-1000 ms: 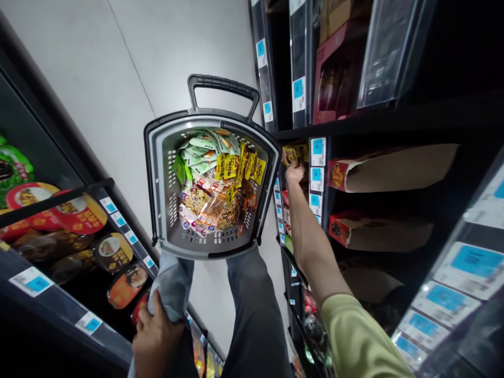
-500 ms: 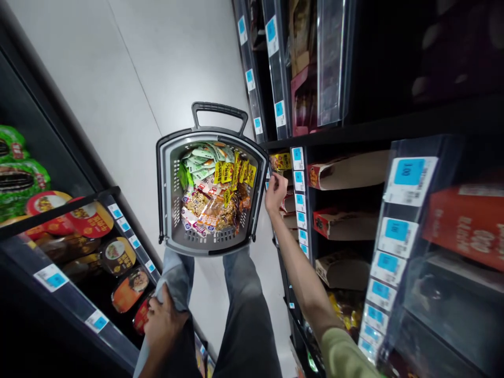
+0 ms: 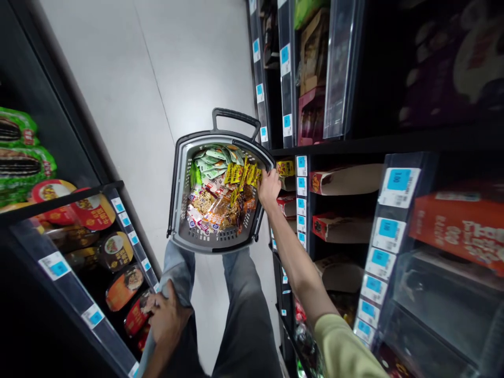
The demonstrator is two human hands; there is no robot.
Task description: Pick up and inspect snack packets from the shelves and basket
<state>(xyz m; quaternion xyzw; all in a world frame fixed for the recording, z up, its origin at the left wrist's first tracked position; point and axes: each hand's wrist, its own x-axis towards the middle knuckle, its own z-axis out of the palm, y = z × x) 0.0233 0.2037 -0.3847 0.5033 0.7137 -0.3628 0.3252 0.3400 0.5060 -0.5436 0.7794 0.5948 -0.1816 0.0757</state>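
Observation:
A grey shopping basket [image 3: 214, 242] with black rim and handles stands on the floor just beyond my feet. Inside it are green sachets [image 3: 214, 161], yellow snack packets [image 3: 237, 174] and clear-wrapped brown snacks [image 3: 202, 202]. My right hand [image 3: 270, 186] is closed over the basket's right rim, beside the yellow packets. Its fingertips are partly hidden, so anything small in them cannot be made out. My left hand [image 3: 169, 315] rests on my left knee, fingers apart, with nothing in it.
On the right, a dark shelf rack carries price tags [image 3: 301, 186], open cartons [image 3: 346, 181] and a yellow packet [image 3: 285, 168] close to the basket. The left shelf holds bowl-shaped packs [image 3: 116, 251] and green bags [image 3: 23, 163]. Pale floor [image 3: 205, 68] runs between.
My right hand has moved left from the shelf edge onto the basket's right rim. The basket has shifted slightly right and turned a little. My left hand stays at the knee.

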